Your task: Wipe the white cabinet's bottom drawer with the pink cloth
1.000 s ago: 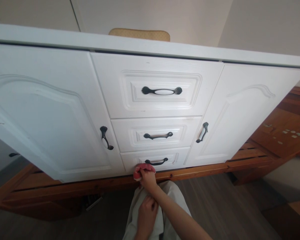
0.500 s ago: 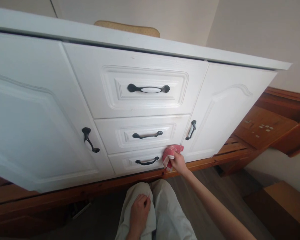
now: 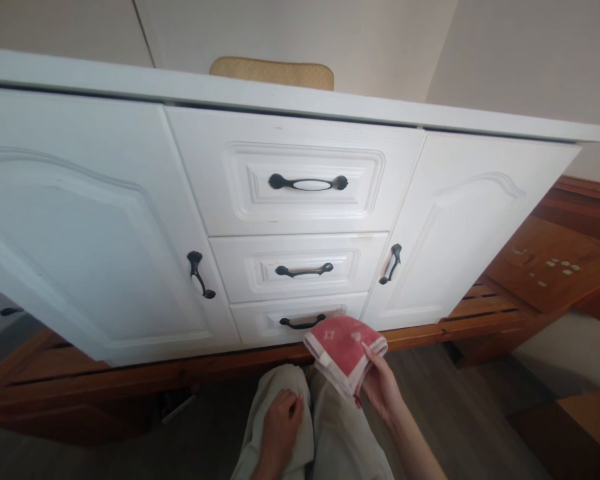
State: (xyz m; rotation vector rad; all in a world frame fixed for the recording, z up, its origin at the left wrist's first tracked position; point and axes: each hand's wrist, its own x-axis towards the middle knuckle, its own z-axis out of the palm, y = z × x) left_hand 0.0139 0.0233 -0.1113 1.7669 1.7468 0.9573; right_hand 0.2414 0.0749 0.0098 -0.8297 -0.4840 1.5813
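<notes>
My right hand point(image 3: 380, 385) holds a folded red cloth point(image 3: 343, 350) with a pale pattern, lifted off the cabinet just below the bottom drawer point(image 3: 300, 319). Its fingers are closed on the cloth's edge. My left hand point(image 3: 279, 423) rests on my left knee, fingers curled on the beige trouser fabric. In front of me stands a white cabinet point(image 3: 260, 100) with three stacked drawers in the middle, each with a dark handle, and a door on either side.
A wooden base point(image 3: 190, 373) runs under the cabinet. Wooden furniture point(image 3: 550, 260) with small pale spots stands at the right. A tan padded chair back point(image 3: 273, 71) shows behind the cabinet top. Grey floor lies below.
My right hand drew the red cloth back from the right end of the bottom drawer, down and towards me. The cloth now lies flatter in my hand. The left hand stays on my knee.
</notes>
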